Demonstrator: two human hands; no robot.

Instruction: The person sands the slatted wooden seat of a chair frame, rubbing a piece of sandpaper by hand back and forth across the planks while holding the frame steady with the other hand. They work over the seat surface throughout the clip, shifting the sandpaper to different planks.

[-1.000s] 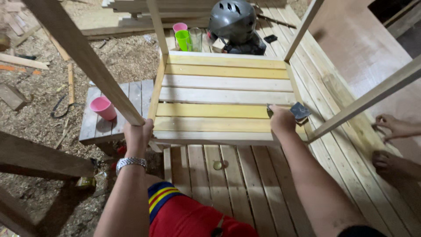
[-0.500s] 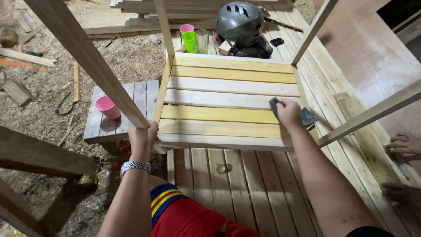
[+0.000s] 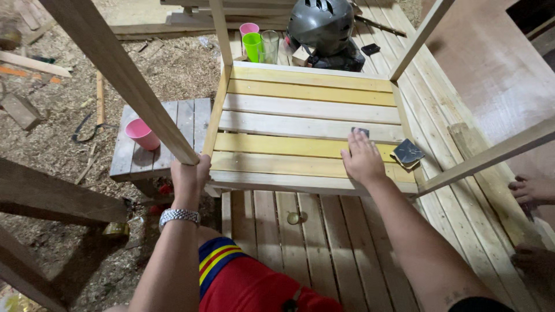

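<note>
A slatted wooden panel (image 3: 306,130) fills the centre of the frame, its planed boards alternating pale and yellow, with narrow gaps between them and square posts rising from its corners. The left hand (image 3: 189,176), a metal watch on its wrist, wraps its fingers tight around the near-left post (image 3: 124,75), a rough-sawn square timber slanting up to the upper left. The right hand (image 3: 363,159) lies flat, fingers narrowly spread, pressing a dark piece of sandpaper (image 3: 360,132) onto a yellow slat right of centre; only the sheet's far edge shows past the fingertips. A second, curled dark sandpaper sheet (image 3: 408,153) lies just beside it near the panel's right edge.

At the upper centre, beyond the far edge, stand a green plastic cup (image 3: 252,46), a pink one behind it and a clear glass, next to a grey helmet (image 3: 321,23). Another pink cup (image 3: 142,133) sits on a small weathered plank bench (image 3: 173,124) at left, over sawdust-strewn ground. Another person's hand (image 3: 532,188) shows at the right edge. Open plank decking lies below the panel's near edge.
</note>
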